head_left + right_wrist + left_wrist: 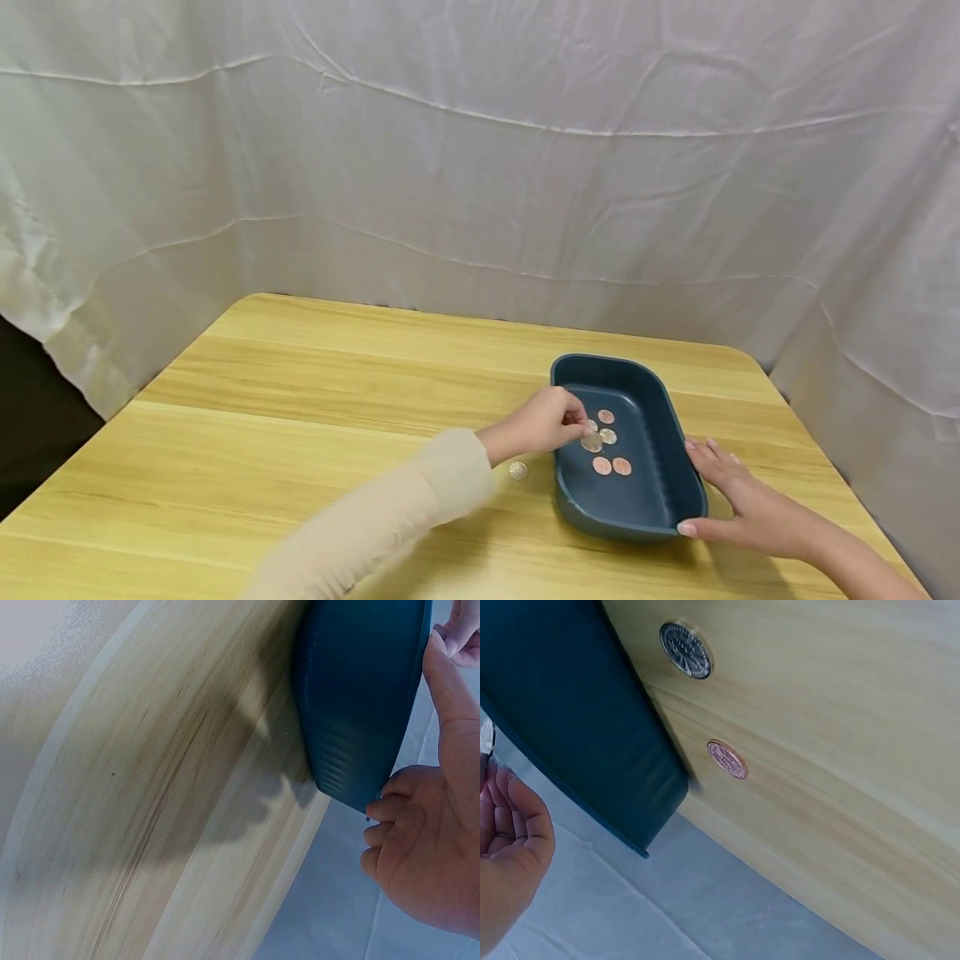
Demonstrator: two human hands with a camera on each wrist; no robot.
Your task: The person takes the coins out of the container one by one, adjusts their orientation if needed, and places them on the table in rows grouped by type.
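A dark blue tray [652, 500] with raised walls stands on the right of the table. Several copper-coloured and silver or gold-coloured coins [622, 467] lie in it. Over its left wall reaches my left hand [543, 421], pinching a coin [487, 736] between fingertips and thumb. My right hand [750, 508] is spread against the tray's near right corner, thumb at the rim and fingers along the outer right wall. Left of the tray, a silver coin [518, 470] lies on the table; the left wrist view also shows a copper-coloured coin [727, 759] there.
The wooden table [300, 400] runs far to the left of the tray. White cloth [480, 183] hangs behind and at both sides of it. The left sleeve [397, 517] crosses the table's near part.
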